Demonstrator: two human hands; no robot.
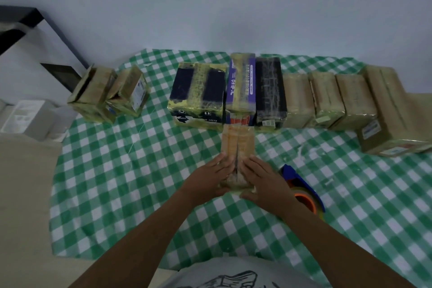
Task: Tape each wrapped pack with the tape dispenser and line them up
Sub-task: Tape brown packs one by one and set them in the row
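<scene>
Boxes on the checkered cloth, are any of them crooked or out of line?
Yes. At the far left, a tan box with a gaping flap and its neighbour sit tilted, apart from the row. The orange pack under the left hand and right hand lies in front of the row, not in it.

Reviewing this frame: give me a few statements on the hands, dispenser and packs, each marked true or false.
1. The left hand and right hand both rest on the pack in front. True.
2. The right hand holds the dispenser. False: it lies on the cloth beside that hand.
3. The cloth is red checked. False: green and white.
4. A row of packs stands along the cloth's far side. True.
5. The pack under the hands sits in that row. False: it lies in front of it.
</scene>
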